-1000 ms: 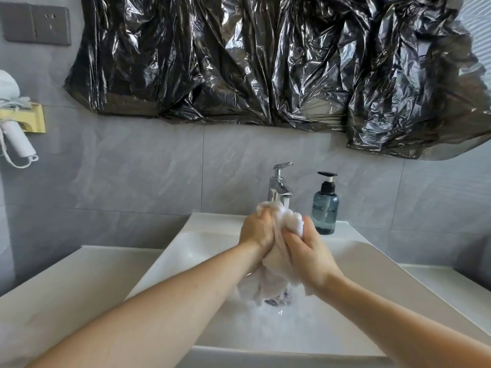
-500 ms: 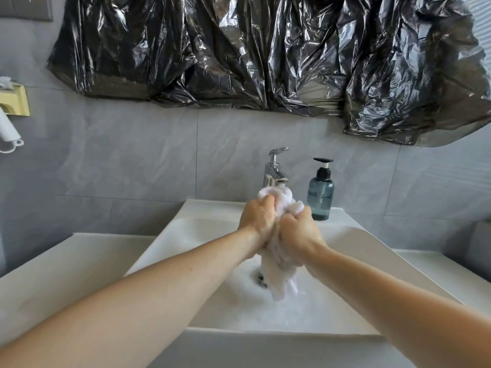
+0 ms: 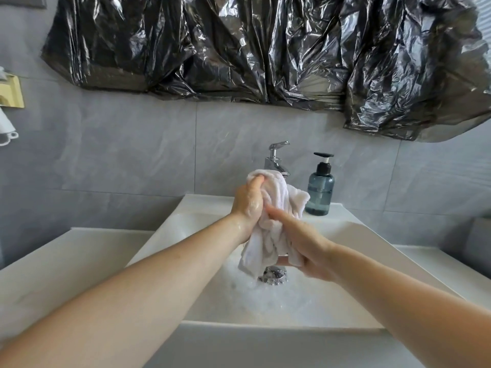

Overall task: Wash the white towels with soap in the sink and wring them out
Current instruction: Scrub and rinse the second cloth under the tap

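Head view, close above sink (image 3: pixel 377 229)

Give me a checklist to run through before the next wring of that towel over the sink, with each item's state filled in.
1. Left hand grips the upper part of the white towel: ok.
2. Right hand holds the lower part of the towel: ok, thumb laid across it, fingers hidden underneath.
3. Towel hangs over the sink basin, so drips fall inside: ok.
4. Drain free for water to run off: cannot tell, foam lies around it.
5. Faucet turned off: cannot tell, the towel hides the spout.
6. Soap bottle upright and apart from the hands: ok.
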Demonstrator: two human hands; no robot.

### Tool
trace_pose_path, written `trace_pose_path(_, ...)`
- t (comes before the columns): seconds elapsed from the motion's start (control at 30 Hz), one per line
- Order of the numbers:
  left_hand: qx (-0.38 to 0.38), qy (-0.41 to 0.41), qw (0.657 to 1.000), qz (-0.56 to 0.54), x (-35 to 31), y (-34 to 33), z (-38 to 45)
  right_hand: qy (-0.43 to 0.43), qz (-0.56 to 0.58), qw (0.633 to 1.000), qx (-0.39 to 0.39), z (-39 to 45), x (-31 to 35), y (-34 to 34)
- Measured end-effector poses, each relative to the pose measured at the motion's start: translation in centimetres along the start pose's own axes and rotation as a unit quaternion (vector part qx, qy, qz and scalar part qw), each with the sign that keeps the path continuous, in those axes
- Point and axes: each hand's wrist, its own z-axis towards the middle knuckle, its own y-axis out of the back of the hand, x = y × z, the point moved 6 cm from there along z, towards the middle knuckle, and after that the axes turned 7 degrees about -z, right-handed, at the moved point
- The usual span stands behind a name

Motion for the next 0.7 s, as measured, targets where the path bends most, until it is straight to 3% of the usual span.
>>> trace_pose_path(0.13, 0.027, -0.036, 0.984, 0.173, -0.1, 0.7, -0.4, -0.004, -0.069, 0.986, -0.153, 0.6, -1.0, 2.8)
trace_pose_path(0.23, 0.068, -0.027, 0.991, 0.108, -0.1, 0.5, -1.1, 0.025, -0.101, 0.972, -0.210, -0.2, -0.5, 4.8)
trace_pose_path(0.37, 0.187, 0.039, 0.978, 0.085, 1.7, -1.3, -1.4, 0.077, -0.076, 0.976, -0.188, -0.5, 0.3, 3.9)
trace_pose_path(0.43, 0.156, 0.051, 0.984, 0.068, 1.8, -1.2, -1.3, 0.077, -0.042, 0.975, -0.205, 0.0, 0.3, 3.5)
trace_pose_path(0.57, 0.111, 0.012, 0.985, 0.129, 1.5, -2.1, -1.3, 0.047, -0.067, 0.937, -0.340, 0.4, 1.1, 5.0)
trace_pose_path(0.7, 0.064, 0.019, 0.969, 0.239, 2.2, -2.3, 0.3, 0.046, -0.083, 0.937, -0.336, 0.1, 1.0, 3.1)
